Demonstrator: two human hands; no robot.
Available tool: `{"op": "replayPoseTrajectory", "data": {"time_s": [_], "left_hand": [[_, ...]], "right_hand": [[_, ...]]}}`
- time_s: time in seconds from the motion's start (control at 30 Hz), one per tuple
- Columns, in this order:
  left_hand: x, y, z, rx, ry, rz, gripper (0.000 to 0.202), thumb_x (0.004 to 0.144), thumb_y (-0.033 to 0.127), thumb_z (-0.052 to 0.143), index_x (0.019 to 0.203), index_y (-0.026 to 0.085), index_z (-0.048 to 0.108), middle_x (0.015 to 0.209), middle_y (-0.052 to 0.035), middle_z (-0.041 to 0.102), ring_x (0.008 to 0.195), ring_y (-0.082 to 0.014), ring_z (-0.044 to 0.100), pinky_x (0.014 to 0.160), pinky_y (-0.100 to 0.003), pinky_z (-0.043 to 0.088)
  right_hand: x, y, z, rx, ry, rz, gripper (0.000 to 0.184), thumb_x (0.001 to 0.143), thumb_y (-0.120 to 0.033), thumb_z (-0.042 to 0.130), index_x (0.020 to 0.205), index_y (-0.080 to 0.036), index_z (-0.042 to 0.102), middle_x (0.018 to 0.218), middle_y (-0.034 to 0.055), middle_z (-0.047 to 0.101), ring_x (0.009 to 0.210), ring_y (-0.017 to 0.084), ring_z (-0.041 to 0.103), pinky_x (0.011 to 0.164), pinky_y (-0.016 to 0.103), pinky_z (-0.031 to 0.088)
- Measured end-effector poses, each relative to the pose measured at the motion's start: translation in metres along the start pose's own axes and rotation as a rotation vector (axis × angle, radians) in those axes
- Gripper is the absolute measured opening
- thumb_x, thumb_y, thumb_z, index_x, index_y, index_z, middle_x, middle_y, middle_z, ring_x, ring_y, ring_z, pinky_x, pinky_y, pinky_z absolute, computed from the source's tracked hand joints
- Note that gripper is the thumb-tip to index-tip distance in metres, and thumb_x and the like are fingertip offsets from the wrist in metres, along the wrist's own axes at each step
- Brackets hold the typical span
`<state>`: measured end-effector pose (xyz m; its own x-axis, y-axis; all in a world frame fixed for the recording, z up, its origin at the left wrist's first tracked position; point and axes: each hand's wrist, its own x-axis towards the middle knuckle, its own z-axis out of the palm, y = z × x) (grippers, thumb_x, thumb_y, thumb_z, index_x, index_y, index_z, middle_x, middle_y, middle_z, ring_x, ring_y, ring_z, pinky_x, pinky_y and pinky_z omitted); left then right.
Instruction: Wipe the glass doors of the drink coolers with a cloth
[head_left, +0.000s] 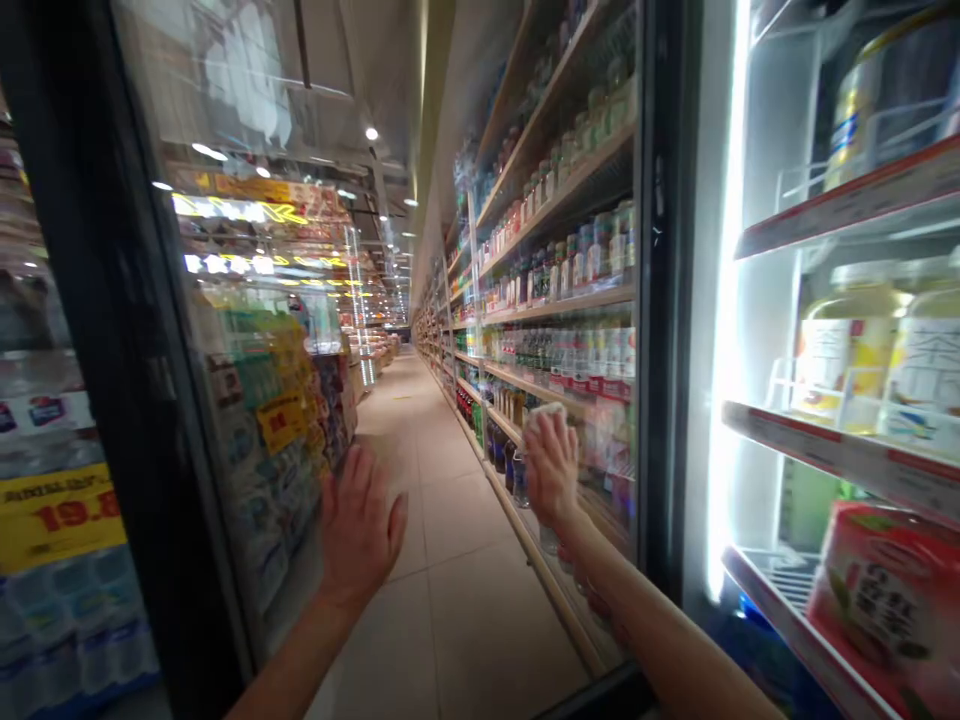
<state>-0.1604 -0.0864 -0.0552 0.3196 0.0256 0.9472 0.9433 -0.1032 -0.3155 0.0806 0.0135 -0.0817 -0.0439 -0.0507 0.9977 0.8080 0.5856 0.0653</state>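
Observation:
A black-framed glass door (142,340) stands in front of me, with the store aisle showing through the pane. My left hand (361,525) is open, palm toward the glass and fingers spread; it appears to rest on the pane. To its right and a little higher, my right hand (551,475) presses a crumpled whitish cloth (553,411) against the glass. Most of the cloth is hidden behind the fingers.
On the right is a lit cooler shelf (840,440) with bottled drinks (847,340) and a red carton pack (885,600). Beyond the glass run long drink shelves (562,290), a tiled floor (450,500) and stacked goods (262,420). A yellow price sign (64,515) hangs at left.

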Motion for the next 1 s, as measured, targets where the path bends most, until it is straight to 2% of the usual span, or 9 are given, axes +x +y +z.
{"op": "replayPoseTrajectory", "data": {"time_s": [0.1,0.17,0.37,0.47,0.63,0.73,0.8,0.9,1.0], "left_hand": [[0.029,0.013,0.005,-0.043,0.001,0.039,0.069,0.085,0.021,0.051,0.144,0.018,0.017,0.147,-0.0147,0.029,0.139,-0.0212,0.019,0.113,-0.044,0.015],[0.049,0.018,0.011,-0.046,-0.023,0.04,0.065,0.086,0.025,0.05,0.143,0.017,0.02,0.146,-0.0153,0.031,0.14,-0.0215,0.016,0.113,-0.044,0.014],[0.071,0.014,0.026,0.022,-0.034,0.067,0.056,0.087,0.027,0.049,0.139,0.016,0.031,0.142,-0.0154,0.039,0.14,-0.0198,0.012,0.114,-0.044,0.009],[0.067,0.011,0.028,0.033,-0.039,0.064,0.055,0.086,0.027,0.05,0.138,0.016,0.034,0.142,-0.0152,0.038,0.14,-0.0209,0.014,0.114,-0.044,0.011],[0.065,0.009,0.029,-0.015,-0.038,0.045,0.058,0.086,0.028,0.05,0.14,0.02,0.03,0.144,-0.0128,0.036,0.139,-0.0213,0.02,0.114,-0.044,0.011],[0.066,0.009,0.029,-0.015,-0.036,0.051,0.059,0.086,0.028,0.05,0.141,0.02,0.03,0.144,-0.0127,0.036,0.138,-0.0215,0.022,0.114,-0.044,0.011],[0.067,0.009,0.028,0.0,-0.032,0.057,0.058,0.086,0.028,0.05,0.141,0.02,0.03,0.143,-0.013,0.037,0.138,-0.0213,0.021,0.114,-0.044,0.012],[0.066,0.01,0.028,-0.002,-0.031,0.053,0.058,0.087,0.027,0.048,0.141,0.02,0.028,0.144,-0.0122,0.035,0.139,-0.0209,0.018,0.114,-0.044,0.011],[0.065,0.011,0.028,-0.018,-0.035,0.042,0.059,0.087,0.026,0.048,0.142,0.021,0.027,0.145,-0.0116,0.033,0.139,-0.021,0.016,0.114,-0.045,0.01]], "right_hand": [[-0.001,-0.013,-0.001,0.017,-0.106,-0.149,0.046,0.084,-0.015,0.042,0.128,-0.025,0.051,0.139,0.005,0.046,0.14,0.023,0.019,0.112,0.048,0.02],[0.002,0.003,-0.005,-0.011,-0.095,-0.144,0.045,0.084,-0.015,0.041,0.128,-0.025,0.051,0.138,0.005,0.047,0.14,0.022,0.021,0.112,0.048,0.021],[0.028,0.074,-0.011,-0.118,0.198,0.235,0.046,0.091,-0.019,0.034,0.136,-0.02,0.041,0.144,0.0124,0.037,0.139,0.025,0.023,0.107,0.054,0.026],[0.036,0.057,-0.006,-0.079,0.204,0.2,0.047,0.091,-0.02,0.033,0.138,-0.021,0.038,0.145,0.0119,0.036,0.14,0.025,0.02,0.108,0.054,0.026],[0.029,-0.008,0.002,0.018,-0.039,-0.126,0.046,0.086,-0.015,0.042,0.131,-0.023,0.048,0.14,0.0068,0.045,0.141,0.023,0.016,0.112,0.047,0.022],[0.026,-0.007,0.0,0.011,-0.096,-0.252,0.042,0.084,-0.017,0.044,0.124,-0.025,0.054,0.137,0.0043,0.05,0.14,0.021,0.02,0.113,0.045,0.019],[0.03,0.015,-0.002,-0.018,-0.048,-0.206,0.044,0.084,-0.017,0.043,0.126,-0.025,0.052,0.138,0.005,0.048,0.14,0.021,0.021,0.112,0.046,0.02],[0.042,0.048,-0.005,-0.074,0.102,0.026,0.048,0.088,-0.016,0.038,0.135,-0.024,0.042,0.144,0.0081,0.04,0.14,0.022,0.02,0.11,0.05,0.024],[0.051,0.046,-0.003,-0.082,0.168,0.132,0.05,0.09,-0.016,0.034,0.139,-0.022,0.037,0.146,0.0105,0.036,0.141,0.024,0.017,0.108,0.052,0.025]]}}
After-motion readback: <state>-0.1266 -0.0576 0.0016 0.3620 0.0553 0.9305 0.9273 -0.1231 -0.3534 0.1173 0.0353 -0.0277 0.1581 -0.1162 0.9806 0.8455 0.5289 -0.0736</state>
